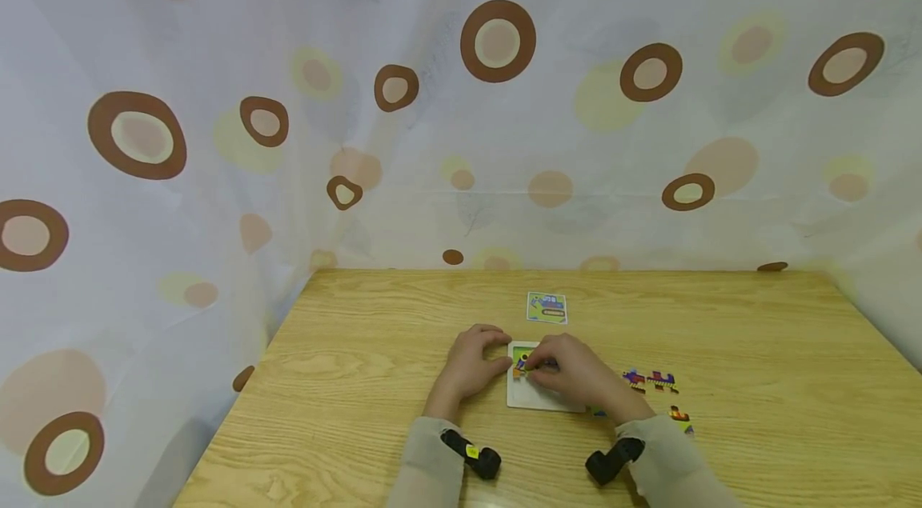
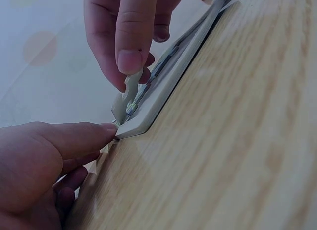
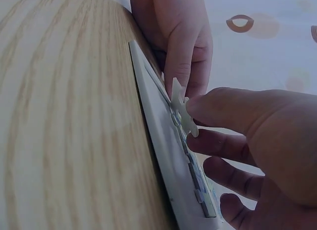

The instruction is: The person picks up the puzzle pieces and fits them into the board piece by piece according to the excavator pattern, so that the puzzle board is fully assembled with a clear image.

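Head view: our right hand (image 1: 571,369) is hovering over the left side of the tray (image 1: 529,396), grip pinching a tilted piece (image 2: 130,93); our left hand (image 1: 470,364) is touching the tray's edge, thumb and forefinger apart.

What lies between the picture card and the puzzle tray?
In the head view, bare tabletop separates the card from the tray; the right hand hides part.
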Demonstrator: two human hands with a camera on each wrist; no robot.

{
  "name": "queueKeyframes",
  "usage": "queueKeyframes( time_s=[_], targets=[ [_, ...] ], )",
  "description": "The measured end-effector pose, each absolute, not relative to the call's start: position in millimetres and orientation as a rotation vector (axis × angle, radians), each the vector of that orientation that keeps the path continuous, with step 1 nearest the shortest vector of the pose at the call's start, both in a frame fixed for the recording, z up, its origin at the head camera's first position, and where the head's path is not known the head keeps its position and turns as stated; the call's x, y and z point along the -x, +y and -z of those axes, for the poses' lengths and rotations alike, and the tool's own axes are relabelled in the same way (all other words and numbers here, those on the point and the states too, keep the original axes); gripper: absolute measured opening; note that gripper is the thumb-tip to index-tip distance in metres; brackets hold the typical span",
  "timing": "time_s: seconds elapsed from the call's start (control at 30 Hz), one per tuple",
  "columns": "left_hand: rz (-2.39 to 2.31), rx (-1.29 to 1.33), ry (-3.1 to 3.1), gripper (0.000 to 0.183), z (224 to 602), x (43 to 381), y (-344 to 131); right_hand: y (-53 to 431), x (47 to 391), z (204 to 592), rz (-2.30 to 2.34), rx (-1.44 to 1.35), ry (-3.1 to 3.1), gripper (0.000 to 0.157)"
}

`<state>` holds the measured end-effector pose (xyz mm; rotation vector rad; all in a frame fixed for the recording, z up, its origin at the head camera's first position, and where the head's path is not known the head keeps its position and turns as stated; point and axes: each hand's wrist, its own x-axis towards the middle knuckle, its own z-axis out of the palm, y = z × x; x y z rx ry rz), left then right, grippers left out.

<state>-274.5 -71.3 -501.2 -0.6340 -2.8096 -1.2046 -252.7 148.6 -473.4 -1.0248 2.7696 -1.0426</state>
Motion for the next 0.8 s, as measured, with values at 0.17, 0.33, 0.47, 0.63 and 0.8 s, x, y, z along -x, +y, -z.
queueKeyframes(
  time_s=[0.17,0.33,0.47,0.63,0.8],
  targets=[
    [1.2,0.634,-2.81,0.03,502.7,275.6,-71.3,147.7,254.0,475.5,1.036,1.024,2.769,0.008],
    [1.202,0.634,-2.813,0.03,503.2,275.7,-71.7,147.6,253.9,473.8,1.031,1.027,2.765,0.007],
    [1.203,0.633,-2.819,0.03,501.4,275.2,-71.2,147.7,253.0,471.0,1.023,1.025,2.772,0.008],
    [1.213,0.628,-2.824,0.031,500.1,275.0,-71.0,147.8,253.0,470.0,1.017,1.019,2.77,0.009],
    [1.204,0.626,-2.825,0.03,500.0,274.7,-71.0,147.1,253.3,471.3,0.994,1.011,2.787,0.008]
  ],
)
